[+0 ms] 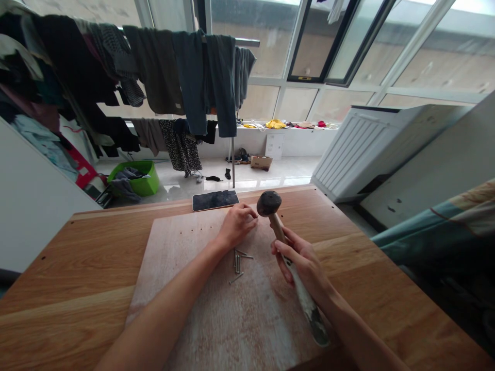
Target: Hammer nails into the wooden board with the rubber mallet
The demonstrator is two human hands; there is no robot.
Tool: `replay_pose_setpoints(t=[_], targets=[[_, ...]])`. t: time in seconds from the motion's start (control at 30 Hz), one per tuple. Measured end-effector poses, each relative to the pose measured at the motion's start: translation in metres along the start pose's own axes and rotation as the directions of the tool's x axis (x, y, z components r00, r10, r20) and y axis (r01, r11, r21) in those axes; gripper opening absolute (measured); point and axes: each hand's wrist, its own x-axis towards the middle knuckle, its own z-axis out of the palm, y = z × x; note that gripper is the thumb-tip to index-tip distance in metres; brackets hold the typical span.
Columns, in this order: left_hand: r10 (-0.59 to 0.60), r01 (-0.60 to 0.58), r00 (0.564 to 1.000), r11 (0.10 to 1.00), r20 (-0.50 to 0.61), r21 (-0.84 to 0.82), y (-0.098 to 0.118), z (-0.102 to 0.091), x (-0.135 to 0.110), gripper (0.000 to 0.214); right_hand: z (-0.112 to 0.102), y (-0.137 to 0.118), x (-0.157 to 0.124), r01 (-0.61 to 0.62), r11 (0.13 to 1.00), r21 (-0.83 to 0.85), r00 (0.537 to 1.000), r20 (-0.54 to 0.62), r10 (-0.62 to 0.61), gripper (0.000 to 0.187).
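Left hand (236,222): centre of frame, resting on the board (201,304), fingertips drawn into a narrow pinch just left of the hammer head. Anything pinched between them too small to tell.

Right hand (299,260): right of centre, closed around the wooden handle of the hammer (269,203). Dark round head raised just above the board; worn grey handle end trailing towards lower right.

Nails (237,262): small loose cluster, lying flat on the board between the two hands.

Board: pale and scuffed, flat on a wooden table (77,268). A few small dark holes near its upper edge. No nail seen standing or driven in; loose ones lying unused, as far as visible.

Phone (215,200): dark screen, at the table's far edge, above the left hand.

Background: clothes rack (185,77) at upper left, green basin (141,178) on the floor at left, white slatted unit (367,149) at right.

Writing, brands, labels: none legible on hammer, phone or board.
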Motion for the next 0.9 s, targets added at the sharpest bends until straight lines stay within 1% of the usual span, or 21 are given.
replay_pose_setpoints(t=[0.17,0.27,0.43,0.5,0.6,0.73,0.9], targets=[[-0.012,0.012,1.0,1.0,0.026,-0.01,-0.0003,-0.0005,0.0003,0.012,0.0001,-0.0033,-0.0004,-0.046,0.999,-0.002,0.997,0.058,0.046,0.026],[-0.015,0.016,1.0,1.0,0.016,-0.015,0.0,-0.0006,0.0001,0.01,0.0012,-0.0034,-0.002,-0.035,0.999,-0.014,0.998,0.051,0.036,0.026],[0.0,0.0,0.999,1.0,0.033,0.0,0.0001,-0.0011,-0.0001,0.021,0.0016,-0.0003,-0.0033,-0.063,0.997,-0.047,0.996,0.062,0.066,0.03],[-0.002,0.002,0.999,1.0,0.035,0.001,0.0004,-0.0016,0.0002,0.019,0.0012,0.0003,-0.0027,-0.048,0.998,-0.038,0.998,0.046,0.05,0.031],[-0.007,0.008,0.999,1.0,0.039,-0.014,0.0012,-0.0024,0.0006,0.018,0.001,-0.0001,-0.0016,-0.03,0.997,-0.067,0.999,0.035,0.032,0.03],[-0.019,0.02,0.999,0.999,0.04,-0.025,0.0029,-0.0037,0.0009,0.021,0.0012,-0.001,-0.0011,-0.04,0.996,-0.075,0.998,0.037,0.043,0.026],[-0.004,0.005,0.999,1.0,0.049,-0.012,0.0024,-0.0023,0.0001,0.019,0.0009,0.0022,0.0003,-0.053,0.996,-0.068,0.998,0.033,0.055,0.029]])
